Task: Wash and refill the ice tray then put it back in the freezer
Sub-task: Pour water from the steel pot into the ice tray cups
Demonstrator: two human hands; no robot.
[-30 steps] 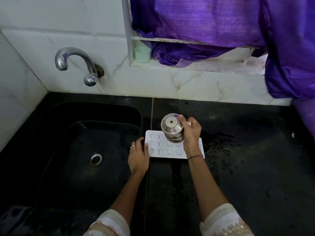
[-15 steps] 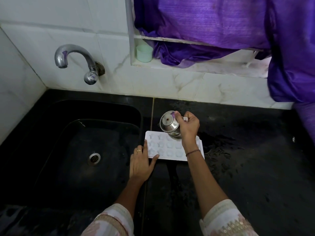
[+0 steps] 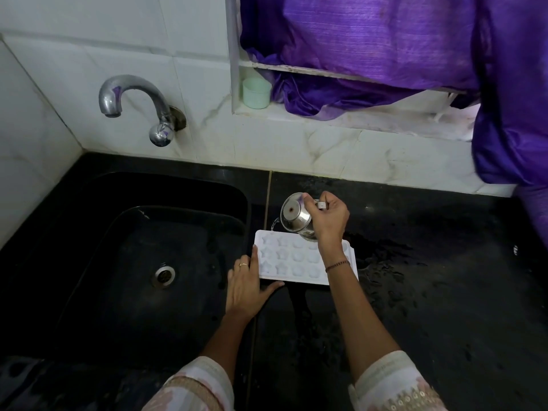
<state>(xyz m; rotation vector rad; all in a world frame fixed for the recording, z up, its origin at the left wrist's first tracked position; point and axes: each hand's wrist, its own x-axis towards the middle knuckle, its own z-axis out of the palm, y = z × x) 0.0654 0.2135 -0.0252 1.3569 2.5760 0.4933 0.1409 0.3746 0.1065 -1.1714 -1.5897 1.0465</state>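
Wet black counter (image 3: 444, 292) beside sink (image 3: 118, 262); right hand (image 3: 329, 221) grips steel cup (image 3: 293, 218) over ice tray (image 3: 284, 256), left hand (image 3: 246, 289) flat against it.

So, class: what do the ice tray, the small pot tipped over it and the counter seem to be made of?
Ice tray: probably plastic, matte white, with moulded star-shaped cells. Pot: shiny metal, likely steel, mirroring its surroundings. Counter: polished black stone, perhaps granite; glossy, with water spots.

The ice tray (image 3: 284, 259) looks like matt white plastic. The small pot (image 3: 296, 218) is polished, shiny metal; the tap (image 3: 133, 93) is duller metal. The black table (image 3: 444, 292) is glossy and wet; the purple cloth (image 3: 370, 40) has a sheen.
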